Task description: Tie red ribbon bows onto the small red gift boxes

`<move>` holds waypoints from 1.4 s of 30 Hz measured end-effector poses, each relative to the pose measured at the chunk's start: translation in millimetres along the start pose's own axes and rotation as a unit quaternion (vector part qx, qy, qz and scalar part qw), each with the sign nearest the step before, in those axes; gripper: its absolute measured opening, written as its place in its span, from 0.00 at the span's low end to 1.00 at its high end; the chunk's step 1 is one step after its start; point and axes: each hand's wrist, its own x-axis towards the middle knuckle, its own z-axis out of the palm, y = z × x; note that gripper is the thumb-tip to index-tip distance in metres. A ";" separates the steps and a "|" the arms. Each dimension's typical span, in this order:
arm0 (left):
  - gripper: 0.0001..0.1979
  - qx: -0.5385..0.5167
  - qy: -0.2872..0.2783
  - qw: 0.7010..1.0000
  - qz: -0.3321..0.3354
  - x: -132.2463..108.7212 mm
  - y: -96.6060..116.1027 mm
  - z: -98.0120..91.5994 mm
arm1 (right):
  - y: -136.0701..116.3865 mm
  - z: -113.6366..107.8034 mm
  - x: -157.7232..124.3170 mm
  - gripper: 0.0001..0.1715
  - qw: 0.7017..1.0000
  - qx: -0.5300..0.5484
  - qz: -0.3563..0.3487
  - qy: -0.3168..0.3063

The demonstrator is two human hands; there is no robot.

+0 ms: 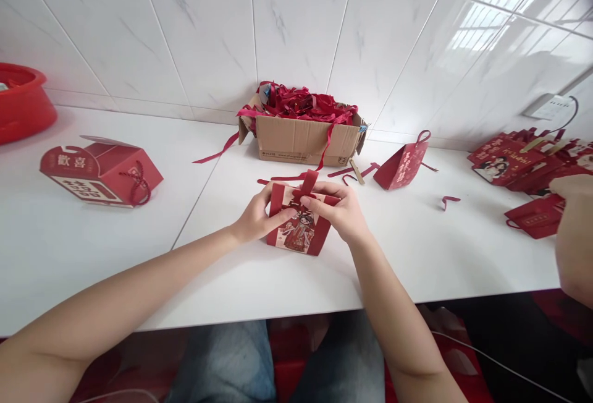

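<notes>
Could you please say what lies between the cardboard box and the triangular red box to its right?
In the head view, a tan strip and red scraps lie between them.
</notes>
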 end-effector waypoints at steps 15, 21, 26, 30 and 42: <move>0.36 0.049 -0.013 0.999 -0.016 -8.4 -22.4 4.5 | 11.2 -10.9 10.4 0.06 0.930 -0.238 -0.210 0.185; 0.33 0.120 -0.019 0.988 -0.100 -6.5 -25.7 4.9 | 17.3 -78.8 24.2 0.09 0.805 -0.386 -0.169 0.419; 0.31 0.121 -0.020 0.988 -0.091 -6.3 -26.0 6.4 | 29.8 -116.2 16.1 0.17 0.792 -0.378 -0.111 0.467; 0.31 0.121 -0.032 0.988 -0.089 -7.0 -23.7 5.9 | 53.5 -112.7 0.4 0.39 0.850 -0.321 -0.093 0.407; 0.31 0.113 -0.043 0.989 -0.084 -8.3 -26.2 6.5 | 63.0 -136.7 -40.1 0.45 0.829 -0.285 -0.003 0.481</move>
